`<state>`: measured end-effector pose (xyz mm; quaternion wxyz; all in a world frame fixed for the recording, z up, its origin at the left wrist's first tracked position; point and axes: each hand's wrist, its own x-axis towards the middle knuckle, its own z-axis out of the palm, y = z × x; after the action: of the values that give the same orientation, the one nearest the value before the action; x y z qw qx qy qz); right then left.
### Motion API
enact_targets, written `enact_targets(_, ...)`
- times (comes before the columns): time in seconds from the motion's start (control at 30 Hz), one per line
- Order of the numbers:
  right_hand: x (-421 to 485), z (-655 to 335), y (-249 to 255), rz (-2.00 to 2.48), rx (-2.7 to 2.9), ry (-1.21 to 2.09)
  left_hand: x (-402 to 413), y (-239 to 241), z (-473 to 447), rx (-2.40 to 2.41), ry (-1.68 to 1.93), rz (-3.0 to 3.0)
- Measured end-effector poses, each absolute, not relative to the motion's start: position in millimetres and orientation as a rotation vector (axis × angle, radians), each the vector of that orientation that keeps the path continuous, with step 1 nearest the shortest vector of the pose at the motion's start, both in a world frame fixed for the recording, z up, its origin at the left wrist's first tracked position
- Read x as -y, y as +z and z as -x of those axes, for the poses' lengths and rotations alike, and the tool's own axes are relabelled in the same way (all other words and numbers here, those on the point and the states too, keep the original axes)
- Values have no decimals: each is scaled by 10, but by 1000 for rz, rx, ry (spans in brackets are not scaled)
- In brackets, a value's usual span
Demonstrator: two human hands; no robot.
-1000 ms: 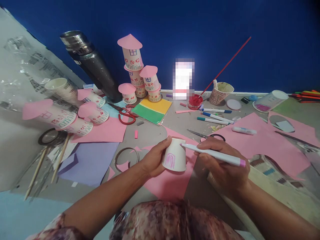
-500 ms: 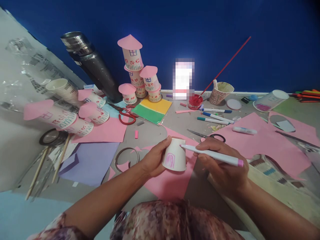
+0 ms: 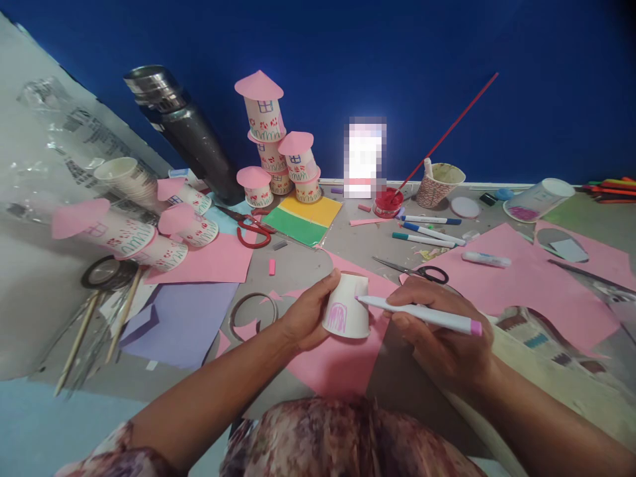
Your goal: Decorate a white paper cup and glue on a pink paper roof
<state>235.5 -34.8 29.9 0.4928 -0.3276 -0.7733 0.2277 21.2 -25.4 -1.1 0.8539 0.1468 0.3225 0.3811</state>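
A white paper cup (image 3: 349, 308), upside down and slightly tilted, is gripped from its left side by my left hand (image 3: 314, 315). An arched door shape is coloured on it in pinkish purple. My right hand (image 3: 442, 331) is closed around a white felt-tip pen (image 3: 422, 314) with a pink end, and its tip is at the cup's upper right face. Beneath the cup lies pink paper (image 3: 342, 368). Just beyond my right hand are black-handled scissors (image 3: 412, 268). A roll of tape (image 3: 253, 317) lies left of the cup.
Decorated cup towers with pink cone roofs (image 3: 261, 122) stand at the back, others (image 3: 134, 232) at left. A dark flask (image 3: 183, 126), red-handled scissors (image 3: 253, 233), red paint jar (image 3: 387, 202), several markers (image 3: 424, 240) and a patterned cup (image 3: 437, 185) are around.
The pen tip has moved slightly down and left on the cup's face, with my right hand following. My left hand and the cup stay nearly in place.
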Motion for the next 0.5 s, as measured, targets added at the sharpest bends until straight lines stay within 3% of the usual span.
enact_targets(0.5,367,-2323,309,914,1743,604,261,0,-210,-684,782,-307)
